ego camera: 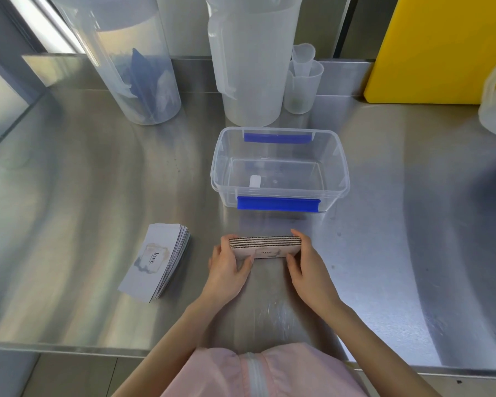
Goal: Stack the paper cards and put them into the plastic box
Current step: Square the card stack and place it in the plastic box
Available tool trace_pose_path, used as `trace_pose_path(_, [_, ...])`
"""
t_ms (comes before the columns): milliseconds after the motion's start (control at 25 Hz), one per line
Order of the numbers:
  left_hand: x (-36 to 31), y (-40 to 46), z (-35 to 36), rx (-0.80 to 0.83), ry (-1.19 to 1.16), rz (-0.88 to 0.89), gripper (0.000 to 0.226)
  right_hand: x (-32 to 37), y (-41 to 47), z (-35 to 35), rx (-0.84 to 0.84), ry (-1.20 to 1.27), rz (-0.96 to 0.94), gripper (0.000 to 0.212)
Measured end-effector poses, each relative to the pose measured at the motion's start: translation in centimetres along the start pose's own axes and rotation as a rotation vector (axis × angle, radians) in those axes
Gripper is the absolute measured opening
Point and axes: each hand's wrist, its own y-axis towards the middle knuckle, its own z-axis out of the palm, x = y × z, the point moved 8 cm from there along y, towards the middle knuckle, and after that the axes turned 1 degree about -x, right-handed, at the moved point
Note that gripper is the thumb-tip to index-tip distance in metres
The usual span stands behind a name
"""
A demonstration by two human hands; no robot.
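A squared-up bundle of paper cards (265,247) stands on its long edge on the counter (83,173), pressed between both hands: the left hand (229,267) grasps its left end and the right hand (305,265) grasps its right end, thumbs on the near face, where the word "love" shows. This bundle sits just near of the plastic box (279,170), which is open, has no lid on it, and holds no cards; only a small white label or tag shows on its clear floor, and blue latches hang on its near and far sides. A second pile of cards (155,262) lies flat to the left, fanned and uneven, well apart from the hands. So the work looks roughly at its middle: one batch is aligned and ready to go in, nothing is boxed yet, and the left pile likely still needs tidying and moving. The counter is brushed stainless steel with soft reflections. Along the far side stand a translucent container (132,67) with blue material inside, a tall translucent jug (249,67), small nested measuring cups (302,78), and a yellow board (438,50) leaning at the far right.
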Motion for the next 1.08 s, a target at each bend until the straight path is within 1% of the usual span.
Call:
trace_pose_path(80, [-0.1,0.1,-0.1,0.045,-0.035,0.028,0.027,0.0,0.1,-0.3,0.009,0.021,-0.001,0.04])
trace_pose_path(160, [-0.1,0.2,-0.6,0.072,-0.14,0.042,0.021,-0.1,0.1,-0.6,0.013,0.081,0.024,0.037])
trace_pose_path(280, [-0.3,0.4,-1.5,0.033,-0.436,-0.004,0.019,-0.1,0.0,-0.4,0.041,0.222,0.102,0.036])
trace_pose_path(360, [-0.3,0.4,-1.9,-0.022,-0.656,-0.08,0.014,0.3,-0.2,0.1,0.089,0.331,0.144,0.035])
trace_pose_path(480, [-0.3,0.4,-2.4,-0.049,-0.908,-0.195,0.008,1.4,-0.5,0.8,0.144,0.437,0.16,0.025])
trace_pose_path(560, [-0.8,0.5,-2.9,-0.039,-0.912,-0.186,0.01,2.3,-0.4,0.6,0.146,0.469,0.135,0.021])
trace_pose_path(680, [-1.0,0.6,-4.1,-0.039,-0.766,-0.155,0.021,3.8,0.4,0.2,0.172,0.467,0.077,0.022])
trace_pose_path(720, [-1.2,0.6,-4.5,-0.044,-0.727,-0.152,0.025,4.4,0.6,0.2,0.195,0.441,0.051,0.02])
trace_pose_path(840, [-1.1,0.7,-6.1,-0.126,-0.715,-0.154,0.032,6.2,1.0,1.1,0.288,0.392,0.017,0.011])
trace_pose_path(1000, [0.1,0.3,-9.5,-0.279,-0.69,-0.164,0.014,9.1,1.3,3.9,0.407,0.33,0.012,0.008])
trace_pose_path(1080, [0.9,-0.1,-11.4,-0.323,-0.62,-0.163,0.017,10.5,1.4,5.9,0.463,0.333,0.029,0.013])
